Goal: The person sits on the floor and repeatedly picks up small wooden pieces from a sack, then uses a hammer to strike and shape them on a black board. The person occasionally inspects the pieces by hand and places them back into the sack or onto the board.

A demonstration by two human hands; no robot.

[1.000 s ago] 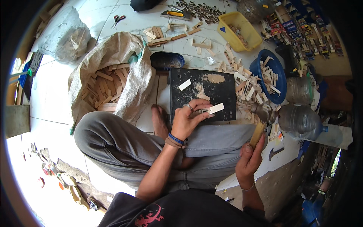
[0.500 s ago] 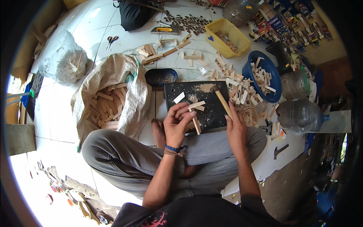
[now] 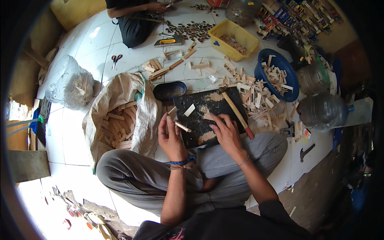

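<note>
Black board (image 3: 200, 98) flat on the white floor (image 3: 90, 48), near edge beside the grey trousers (image 3: 136, 172). Over its left edge, left hand (image 3: 173, 138) narrow, pinching a wooden piece (image 3: 183, 127) between thumb and fingers, one end jutting right over the board. Blue band (image 3: 182, 161) at that wrist, thin chain (image 3: 243, 161) at the other. Right hand (image 3: 229, 136) low over the middle of the board, fingers half curled, tips at a pale block (image 3: 208, 117); cannot tell about any grip on it. Between the hands and a little farther off, a pale strip (image 3: 189, 110) lying loose, with sawdust (image 3: 215, 97) in patches around. Along the board's right side, a hammer (image 3: 236, 109), head at the far edge, red handle end pointing toward the right knee. Left of the board, an open sack (image 3: 142, 128) full of wood strips (image 3: 116, 128); just beyond the board, a blue dish (image 3: 155, 93). To the right, a heap of wooden parts (image 3: 256, 98), then a blue basin (image 3: 259, 76) with more inside. Farther off, a yellow tub (image 3: 224, 49), scissors (image 3: 116, 60), and, at the upper edge, a co-worker (image 3: 138, 32) in dark clothes. Near the right knee, on the floor, a smaller hammer (image 3: 306, 152).
</note>
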